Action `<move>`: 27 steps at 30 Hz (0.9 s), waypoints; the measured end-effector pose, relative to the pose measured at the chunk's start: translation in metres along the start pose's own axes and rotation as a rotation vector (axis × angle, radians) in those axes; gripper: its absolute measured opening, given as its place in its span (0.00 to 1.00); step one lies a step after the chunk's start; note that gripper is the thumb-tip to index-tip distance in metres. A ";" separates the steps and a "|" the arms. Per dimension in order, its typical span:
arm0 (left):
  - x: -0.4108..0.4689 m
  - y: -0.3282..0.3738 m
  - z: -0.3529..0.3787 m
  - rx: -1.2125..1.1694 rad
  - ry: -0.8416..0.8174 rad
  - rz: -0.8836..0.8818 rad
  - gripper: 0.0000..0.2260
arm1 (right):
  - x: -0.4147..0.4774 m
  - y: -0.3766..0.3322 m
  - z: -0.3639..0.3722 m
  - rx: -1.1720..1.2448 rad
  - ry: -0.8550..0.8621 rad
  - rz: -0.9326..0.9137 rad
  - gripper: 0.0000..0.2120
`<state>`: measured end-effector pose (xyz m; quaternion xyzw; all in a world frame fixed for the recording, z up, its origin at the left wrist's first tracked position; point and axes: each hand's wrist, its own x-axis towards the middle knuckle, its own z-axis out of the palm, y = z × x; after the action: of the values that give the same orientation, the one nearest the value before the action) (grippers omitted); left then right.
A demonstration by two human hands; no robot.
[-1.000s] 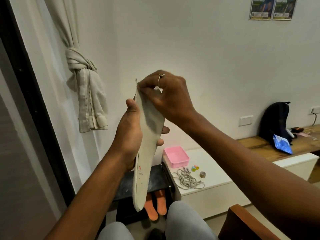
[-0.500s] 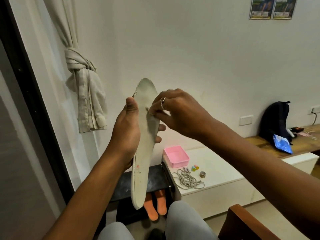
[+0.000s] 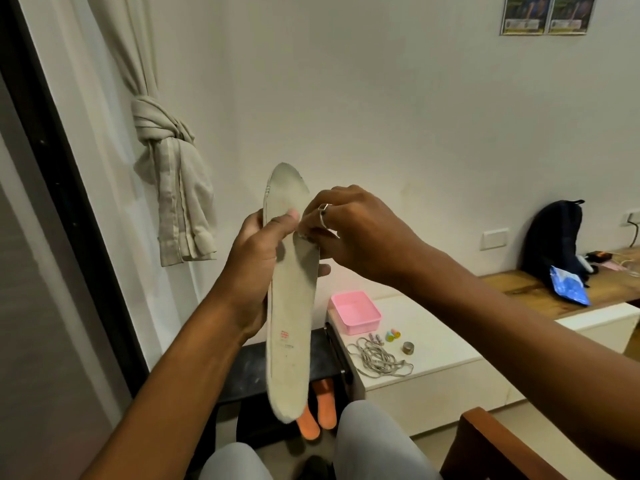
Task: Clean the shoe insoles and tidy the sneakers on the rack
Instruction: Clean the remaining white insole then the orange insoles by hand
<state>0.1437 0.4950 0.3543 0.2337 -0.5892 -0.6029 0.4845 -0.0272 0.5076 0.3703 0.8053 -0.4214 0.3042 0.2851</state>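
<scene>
Grey insole (image 3: 292, 306): upright, toe end up, held in the air up-left of the pink box (image 3: 360, 329)
Left hand (image 3: 256, 268): grip wrapped round the insole's middle, thumb on its face
Right hand (image 3: 349, 233): grip narrow, fingertips pinching a small pale scrap (image 3: 330, 233) at the insole's right edge; what the scrap is cannot be told
Orange insoles (image 3: 317, 410): a pair, down-left of the pink box, under the black rack (image 3: 249, 372) top
Grey laces (image 3: 377, 360): on the white worktop (image 3: 433, 341), just in front of the pink box

Shows matt, cloth-faced insole (image 3: 292, 323), soft woven cloth curtain (image 3: 173, 188), smooth pink plastic box (image 3: 360, 328), glossy blue plastic bag (image 3: 568, 289), wooden bench (image 3: 519, 289) and shiny metal ring (image 3: 322, 216).
</scene>
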 end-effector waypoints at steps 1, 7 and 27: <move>0.001 -0.001 -0.002 -0.034 -0.026 -0.013 0.14 | 0.000 -0.001 0.003 -0.013 0.009 0.008 0.06; 0.004 -0.002 -0.009 -0.154 -0.199 -0.071 0.20 | 0.004 0.009 0.011 -0.072 0.152 0.116 0.07; 0.010 -0.010 -0.012 -0.113 0.082 -0.058 0.25 | -0.008 -0.026 0.020 0.092 0.119 0.173 0.07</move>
<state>0.1465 0.4789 0.3453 0.2473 -0.5271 -0.6388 0.5029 -0.0036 0.5097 0.3462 0.7588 -0.4571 0.3940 0.2451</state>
